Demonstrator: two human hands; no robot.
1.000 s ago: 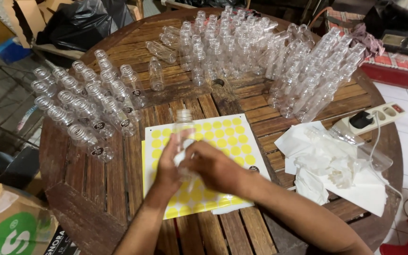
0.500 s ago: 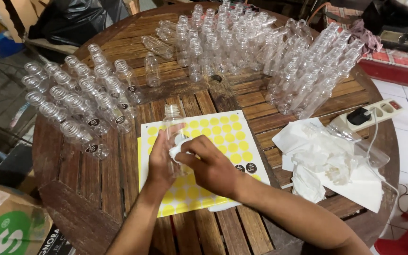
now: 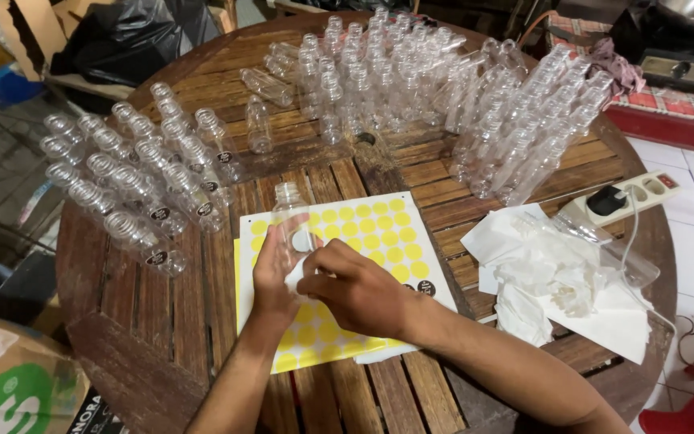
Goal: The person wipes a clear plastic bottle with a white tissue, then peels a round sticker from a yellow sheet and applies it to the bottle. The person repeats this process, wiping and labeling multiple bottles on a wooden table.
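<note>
My left hand (image 3: 271,277) grips a small clear plastic bottle (image 3: 291,223), held above a white sheet of round yellow stickers (image 3: 379,233) that lies on the round wooden table (image 3: 339,173). My right hand (image 3: 355,293) is pressed against the bottle's side with the thumb and fingertips on it, beside a white piece held near the left hand. Whether a sticker sits under the fingers is hidden.
Several clear bottles with dark round labels (image 3: 142,189) stand at the left. A large group of unlabelled bottles (image 3: 443,96) fills the far side. Crumpled white paper (image 3: 564,281) and a power strip (image 3: 628,193) lie at the right. A cardboard box (image 3: 10,386) sits lower left.
Both hands with the bottle have stayed over the sticker sheet; the right hand's fingers have shifted along the bottle's side. The camera view has drifted slightly.
</note>
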